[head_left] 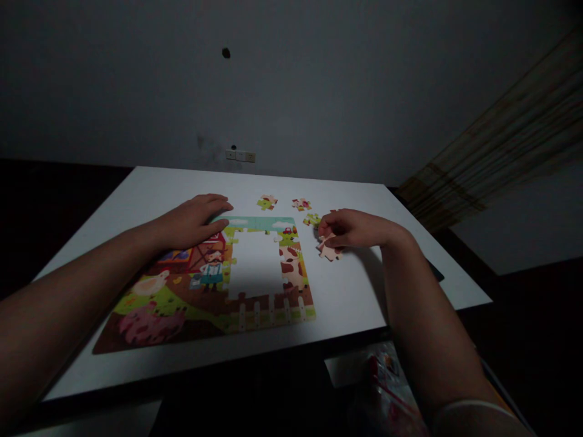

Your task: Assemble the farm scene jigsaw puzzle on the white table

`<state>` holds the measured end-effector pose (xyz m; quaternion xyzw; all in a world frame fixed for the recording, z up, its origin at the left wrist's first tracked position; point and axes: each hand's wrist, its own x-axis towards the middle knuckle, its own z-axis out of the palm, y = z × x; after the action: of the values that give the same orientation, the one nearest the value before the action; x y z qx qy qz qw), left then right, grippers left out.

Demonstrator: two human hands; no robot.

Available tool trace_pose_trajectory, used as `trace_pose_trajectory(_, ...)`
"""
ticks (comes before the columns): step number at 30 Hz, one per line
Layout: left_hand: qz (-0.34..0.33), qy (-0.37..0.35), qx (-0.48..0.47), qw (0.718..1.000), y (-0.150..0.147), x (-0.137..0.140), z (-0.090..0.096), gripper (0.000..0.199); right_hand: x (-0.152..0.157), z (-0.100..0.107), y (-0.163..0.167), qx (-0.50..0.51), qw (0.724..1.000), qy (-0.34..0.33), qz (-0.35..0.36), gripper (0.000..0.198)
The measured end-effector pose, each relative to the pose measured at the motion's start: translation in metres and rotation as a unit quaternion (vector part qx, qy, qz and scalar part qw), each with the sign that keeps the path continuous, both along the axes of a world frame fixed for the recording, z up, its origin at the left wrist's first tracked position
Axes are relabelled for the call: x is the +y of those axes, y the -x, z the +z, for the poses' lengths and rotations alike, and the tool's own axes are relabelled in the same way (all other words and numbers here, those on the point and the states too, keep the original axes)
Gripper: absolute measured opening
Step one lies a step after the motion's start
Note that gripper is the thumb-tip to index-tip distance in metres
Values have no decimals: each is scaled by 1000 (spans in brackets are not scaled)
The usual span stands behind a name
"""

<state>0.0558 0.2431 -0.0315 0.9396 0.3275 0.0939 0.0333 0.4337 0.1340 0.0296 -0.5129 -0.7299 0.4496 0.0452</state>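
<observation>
A farm-scene jigsaw puzzle (209, 315) lies flat on the white table, with a gap in its middle where the table shows through. My left hand (194, 220) rests on its upper left part, fingers spread. To the right of the puzzle, my right hand (348, 227) has thumb and fingers closed on a cream-and-brown puzzle piece (331, 249). Beside those fingers lies a green piece (311, 220), partly near the fingertips. Beyond the puzzle are a pink-and-cream piece (301, 204) and a green-and-brown piece (267, 201). Another piece shows in part behind my right hand.
The white table (364, 291) has its far edge near a grey wall with a socket strip (240, 156). A dark flat object (435, 270) lies at the right edge. Below the near edge, a clear plastic bag (387, 388) shows; a stringy curtain (501, 127) hangs at the right.
</observation>
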Motion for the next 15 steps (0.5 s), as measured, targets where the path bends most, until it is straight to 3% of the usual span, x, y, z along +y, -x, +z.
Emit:
trace_pose_trajectory(6, -1, 5, 1, 1000, 0, -1, 2, 54, 0, 4, -1, -21, 999, 44, -17, 26)
trace_pose_trajectory(9, 0, 10, 4, 1000, 0, -1, 3, 56, 0, 4, -3, -37, 999, 36, -10, 21)
trace_pose_trajectory(12, 0, 11, 5, 1000, 0, -1, 2, 57, 4, 1, -5, -72, 995, -57, -33, 23)
trace_pose_trajectory(15, -2, 12, 3, 1000, 0, 0, 2, 58, 13, -5, -11, -131, 966, -179, -132, 31)
